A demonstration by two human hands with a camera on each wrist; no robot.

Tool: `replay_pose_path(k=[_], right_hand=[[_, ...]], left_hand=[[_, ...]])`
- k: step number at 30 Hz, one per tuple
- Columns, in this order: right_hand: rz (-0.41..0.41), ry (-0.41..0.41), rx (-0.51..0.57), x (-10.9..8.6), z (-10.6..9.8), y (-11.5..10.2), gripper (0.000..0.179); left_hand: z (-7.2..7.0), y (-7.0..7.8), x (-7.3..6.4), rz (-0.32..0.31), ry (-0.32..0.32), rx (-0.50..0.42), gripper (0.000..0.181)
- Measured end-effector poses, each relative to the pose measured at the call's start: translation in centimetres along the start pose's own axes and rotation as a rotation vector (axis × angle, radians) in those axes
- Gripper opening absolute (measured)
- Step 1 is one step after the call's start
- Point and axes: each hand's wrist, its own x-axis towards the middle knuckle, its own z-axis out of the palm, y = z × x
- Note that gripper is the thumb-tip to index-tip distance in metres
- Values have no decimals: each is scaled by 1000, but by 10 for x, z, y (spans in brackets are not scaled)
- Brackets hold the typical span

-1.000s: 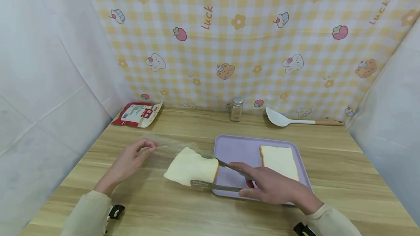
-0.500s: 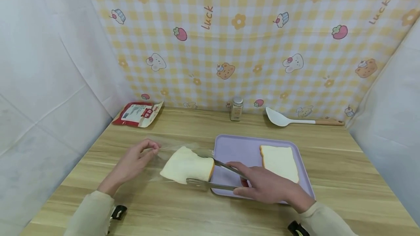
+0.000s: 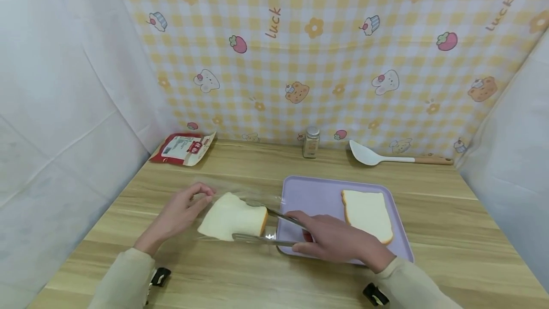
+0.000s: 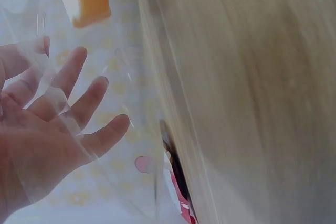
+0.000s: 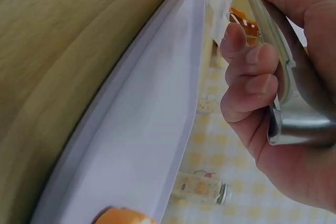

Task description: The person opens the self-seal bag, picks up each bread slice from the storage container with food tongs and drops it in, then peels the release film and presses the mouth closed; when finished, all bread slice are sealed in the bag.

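My right hand [image 3: 334, 238] grips a pair of metal tongs [image 5: 307, 111] around their arms. Between the tong tips is a white bread slice [image 3: 233, 217] with an orange-brown crust, bent slightly downward. A clear plastic bag [image 3: 271, 198] surrounds the slice and the tong tips, its mouth toward the right. My left hand [image 3: 182, 213] pinches the bag's film between thumb and forefinger at its upper left; in the left wrist view the other fingers spread out behind the film. Another bread slice [image 3: 368, 216] lies at the right of a lilac tray [image 3: 310, 199].
A red and cream packet [image 3: 183, 149] lies at the back left. Along the back stand a small glass jar with a metal lid [image 3: 311, 142] and, lying flat, a white spatula with a wooden handle [image 3: 381, 157]. A checked curtain hangs behind the table.
My right hand, the tongs and the bread slice have moved left, deeper into the bag. My left hand has shifted slightly right, still pinching the film.
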Motion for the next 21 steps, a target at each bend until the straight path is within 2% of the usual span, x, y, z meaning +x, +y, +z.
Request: replay_pose_path(k=[6,14,21], right_hand=[[-43,-11,-9,13,-2,-4,61],[6,-61,79,23,-6,-2,65],[-15,-43,82,30,-3,-2,64]], left_hand=[[0,1,0,-8,-1,-31,8],[-1,-4,-2,18,2,-65,8],[-2,-2,-3,45,13,-63,8]])
